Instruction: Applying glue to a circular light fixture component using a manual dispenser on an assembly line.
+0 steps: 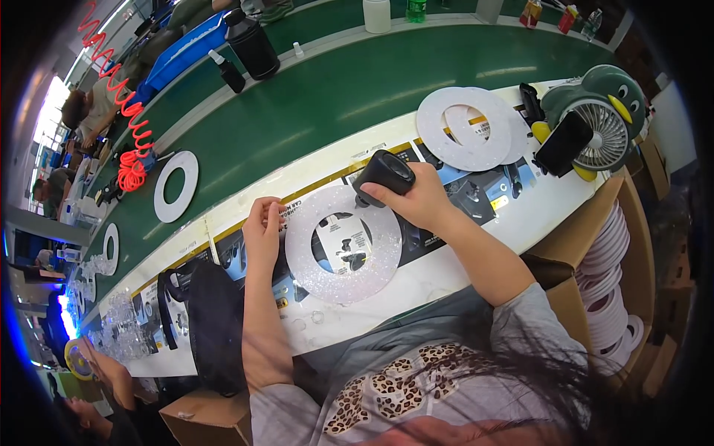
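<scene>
A white speckled ring (306, 271) lies flat on the work surface in front of me. My right hand (420, 199) grips a black bottle (387, 172), tilted with its narrow tip down at the ring's upper right edge. Just beside the upper left edge of the ring is my left hand (262, 223), its fingers curled in. I cannot see whether anything small is between them. Printed sheets with pictures (342, 245) show through the ring's hole and around it.
Overlapping white rings (435, 130) lie to the right, near a green fan (595, 134) and a black phone (565, 143). An open carton (561, 249) holds stacked rings. Another ring (192, 195) rests on the green conveyor (335, 97). A black bag (216, 320) sits left; a co-worker's arm (111, 372) is lower left.
</scene>
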Motion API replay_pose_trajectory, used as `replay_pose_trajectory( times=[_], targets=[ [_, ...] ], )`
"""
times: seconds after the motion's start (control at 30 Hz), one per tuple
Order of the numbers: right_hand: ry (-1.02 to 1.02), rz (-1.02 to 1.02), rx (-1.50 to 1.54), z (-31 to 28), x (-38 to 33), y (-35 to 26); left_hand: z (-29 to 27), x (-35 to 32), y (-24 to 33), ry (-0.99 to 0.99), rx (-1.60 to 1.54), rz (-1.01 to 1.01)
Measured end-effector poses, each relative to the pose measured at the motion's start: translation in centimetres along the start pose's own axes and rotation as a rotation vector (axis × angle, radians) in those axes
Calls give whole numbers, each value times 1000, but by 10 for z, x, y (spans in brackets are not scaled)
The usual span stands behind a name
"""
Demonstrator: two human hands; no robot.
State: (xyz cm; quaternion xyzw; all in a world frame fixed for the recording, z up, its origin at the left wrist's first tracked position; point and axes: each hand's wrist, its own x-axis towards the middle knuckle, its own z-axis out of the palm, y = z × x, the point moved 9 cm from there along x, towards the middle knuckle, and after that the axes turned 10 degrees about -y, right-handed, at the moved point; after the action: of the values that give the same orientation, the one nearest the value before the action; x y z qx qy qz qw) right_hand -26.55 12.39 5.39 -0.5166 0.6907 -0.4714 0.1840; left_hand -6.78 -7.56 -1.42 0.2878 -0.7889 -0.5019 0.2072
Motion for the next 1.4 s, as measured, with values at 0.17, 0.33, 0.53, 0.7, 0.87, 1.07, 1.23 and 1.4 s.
replay_pose_trajectory(
  times=[0.17, 0.33, 0.53, 0.7, 0.87, 1.07, 1.23, 1.4],
  targets=[
    [13, -19, -2, -3, -1, -6, 1, 2, -1, 12, -22, 24],
    [45, -33, 60, -6, -1, -4, 2, -2, 8, 20, -50, -12],
    [37, -76, 149, -5, 0, -14, -3, -5, 10, 40, -11, 44],
    [-3, -38, 198, 0, -3, -4, 16, -6, 23, -87, -56, 28],
    [-17, -8, 253, 7, -4, -5, 14, -7, 27, -47, -38, 107],
    [6, 39, 312, 10, -5, -2, 4, -5, 14, 28, -14, -13],
    [11, 20, 317, 8, -6, -1, 24, -5, 17, -190, -23, -42],
    [-10, -16, 256, 11, -6, -3, 31, -7, 19, -225, -43, -16]
  ],
)
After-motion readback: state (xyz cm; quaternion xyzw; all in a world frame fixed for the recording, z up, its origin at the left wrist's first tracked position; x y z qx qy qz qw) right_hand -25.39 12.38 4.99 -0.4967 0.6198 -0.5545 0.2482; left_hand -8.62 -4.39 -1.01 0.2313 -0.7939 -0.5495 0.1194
